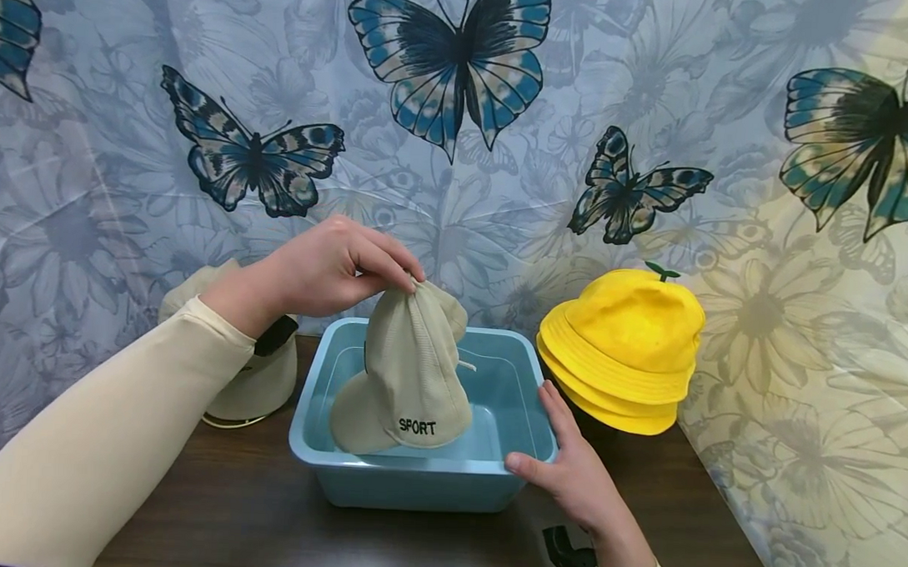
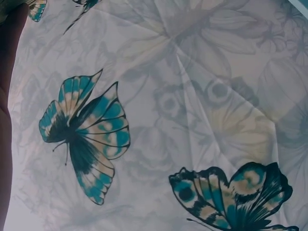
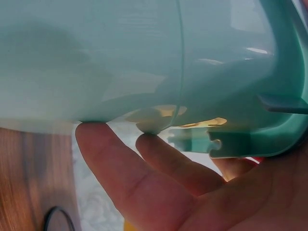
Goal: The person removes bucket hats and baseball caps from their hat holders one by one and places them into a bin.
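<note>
In the head view my left hand (image 1: 342, 267) pinches a beige cap (image 1: 421, 374) by the top of its crown. The cap hangs over the light blue plastic basin (image 1: 417, 489), brim to the left, with "SPORT" lettered on its lower front. At the basin's right front corner my right hand (image 1: 575, 471) grips the rim, thumb at the front and fingers along the right side. The right wrist view shows the right hand's fingers (image 3: 130, 178) touching the basin's outer wall (image 3: 120, 67). The left wrist view shows neither the cap nor the left hand's fingertips.
Stacked yellow bucket hats (image 1: 620, 348) with a green sprout on top stand right of the basin. More beige caps (image 1: 263, 385) sit on a stand at the left, partly behind my left forearm. A butterfly-print cloth (image 1: 457, 208) hangs behind the dark wooden table (image 1: 228, 509).
</note>
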Demonstrator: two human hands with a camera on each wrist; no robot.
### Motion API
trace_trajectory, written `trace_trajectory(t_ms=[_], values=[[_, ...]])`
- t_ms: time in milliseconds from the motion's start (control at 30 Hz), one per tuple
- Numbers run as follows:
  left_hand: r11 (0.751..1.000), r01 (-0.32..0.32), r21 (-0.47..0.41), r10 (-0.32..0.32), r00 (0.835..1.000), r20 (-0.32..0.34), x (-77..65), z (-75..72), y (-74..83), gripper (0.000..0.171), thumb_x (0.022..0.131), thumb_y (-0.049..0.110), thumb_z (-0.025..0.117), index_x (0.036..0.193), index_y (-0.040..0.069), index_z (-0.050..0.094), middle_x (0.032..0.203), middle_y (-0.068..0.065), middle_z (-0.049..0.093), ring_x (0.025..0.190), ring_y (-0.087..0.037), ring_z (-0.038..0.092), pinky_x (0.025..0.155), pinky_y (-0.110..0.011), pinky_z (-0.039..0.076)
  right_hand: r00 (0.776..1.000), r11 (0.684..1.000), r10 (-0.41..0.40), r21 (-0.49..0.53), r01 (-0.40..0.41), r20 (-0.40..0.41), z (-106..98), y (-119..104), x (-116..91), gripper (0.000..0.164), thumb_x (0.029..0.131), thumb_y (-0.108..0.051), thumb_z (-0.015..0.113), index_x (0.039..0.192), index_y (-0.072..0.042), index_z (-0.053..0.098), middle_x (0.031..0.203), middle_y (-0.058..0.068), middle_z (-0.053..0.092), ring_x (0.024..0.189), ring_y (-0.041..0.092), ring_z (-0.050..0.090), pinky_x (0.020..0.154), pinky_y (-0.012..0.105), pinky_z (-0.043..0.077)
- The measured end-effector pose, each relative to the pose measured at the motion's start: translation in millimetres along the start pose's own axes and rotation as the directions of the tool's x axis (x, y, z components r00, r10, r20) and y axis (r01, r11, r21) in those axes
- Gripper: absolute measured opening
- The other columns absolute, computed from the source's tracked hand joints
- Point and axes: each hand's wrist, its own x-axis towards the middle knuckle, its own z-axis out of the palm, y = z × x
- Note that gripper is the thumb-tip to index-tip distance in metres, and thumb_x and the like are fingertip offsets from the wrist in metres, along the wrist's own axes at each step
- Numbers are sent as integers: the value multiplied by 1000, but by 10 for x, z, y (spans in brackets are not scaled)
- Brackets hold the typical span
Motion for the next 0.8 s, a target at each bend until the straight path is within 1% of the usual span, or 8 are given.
trace_trajectory(t_ms=[200,267,367,467,567,733,800], values=[[999,45,15,-45,999,14,-12,11,-75,37,85,-20,58,101,6,80,111,0,72,104,-15,67,69,-29,51,1000,1000,-11,-12,11,-4,12,15,1,101,83,-39,79,161,-18,19,166,1,5,142,42,19,97,60,43],[998,57,22,-57,998,21,-10,12,-97,38,85,-20,57,101,6,80,111,0,72,104,-16,67,69,-29,51,1000,1000,-12,-13,12,-4,10,16,2,101,83,-39,79,161,-18,19,166,1,5,141,42,20,97,60,44],[998,55,37,-56,998,35,0,47,-129,38,85,-19,57,100,6,80,111,0,72,103,-16,67,72,-31,53,1000,1000,-14,-9,14,-6,7,18,3,101,83,-38,79,161,-18,18,166,1,5,140,42,21,96,59,45],[998,48,42,-50,997,59,6,141,-166,38,84,-20,57,98,6,81,109,-1,72,101,-18,67,77,-32,56,1000,1000,-9,-11,8,-8,7,20,4,101,83,-39,79,161,-19,18,166,1,5,140,43,22,96,59,45],[998,55,33,-58,994,90,-3,268,-209,38,82,-20,57,97,6,81,109,-2,72,101,-19,68,79,-33,56,1000,1000,1,-15,-1,-9,8,21,1,101,83,-41,79,161,-19,19,166,1,4,140,43,22,96,59,45],[998,70,-1,-69,989,132,-39,507,-303,39,83,-19,56,96,7,81,108,-1,73,99,-16,68,78,-31,55,1000,999,11,-31,-11,-12,8,7,-2,101,82,-44,78,160,-20,19,166,1,4,140,44,22,95,59,46],[996,87,-25,-83,987,141,-58,598,-355,40,82,-18,53,95,8,81,107,0,73,98,-15,68,77,-30,55,1000,999,10,-38,-10,-15,10,6,-4,101,82,-45,78,160,-20,20,166,1,4,140,43,22,95,59,46]])
